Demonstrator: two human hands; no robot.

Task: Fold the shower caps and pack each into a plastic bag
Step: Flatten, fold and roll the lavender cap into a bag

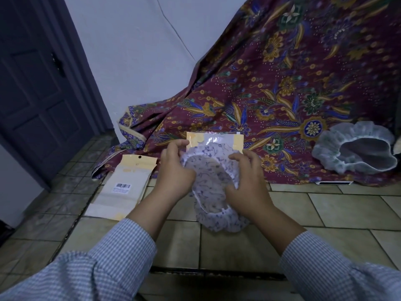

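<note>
White plastic printed with small purple sprigs makes up the shower cap [213, 192], which hangs between both hands above the tiled floor [325, 209], its upper edge pushed into the mouth of a plastic bag [217, 140] with yellow side panels and a clear middle. The left hand [175, 170] is closed on the cap's left rim, with its fingertips pinching the bag's left corner. The right hand [247, 179] is curled around the cap's right side, fingers pressed into the gathered edge. Most of the cap still lies outside the bag, sagging down toward the floor. Both sleeves [121, 253] are in a fine blue and white check. To the left, a second bag [123, 187] of the same kind lies flat on the tiles, barcode label up. Behind, a maroon flowered cloth [282, 94] drapes down from the right, and another shower cap [355, 148], pale and frilled, rests open on it, well apart from the hands.
</note>
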